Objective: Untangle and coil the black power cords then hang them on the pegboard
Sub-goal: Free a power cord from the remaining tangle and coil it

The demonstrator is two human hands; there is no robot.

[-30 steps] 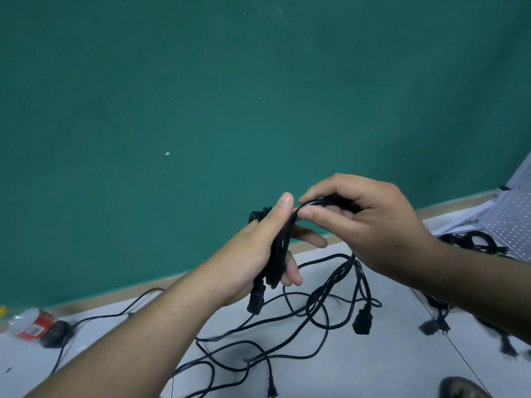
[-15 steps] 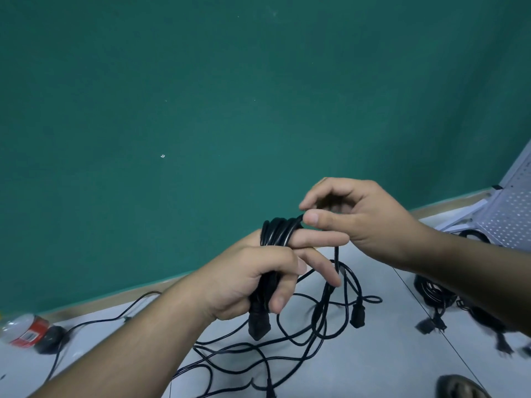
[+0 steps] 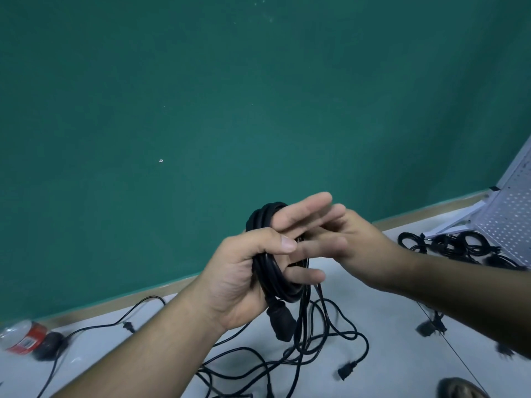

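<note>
Right hand (image 3: 355,244) blurred beside coiled cord (image 3: 259,221)

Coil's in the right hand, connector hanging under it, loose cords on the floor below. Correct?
Wrong hand: the left hand grips the coil, thumb clamped over it. The right hand is next to it with its fingers straight, as the head view shows. The rest holds: the connector hangs under the coil, with loose cords on the floor below.

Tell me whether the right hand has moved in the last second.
Yes. The right hand has sunk a little: its knuckles stood well above the baseboard before, and now barely clear it.
</note>
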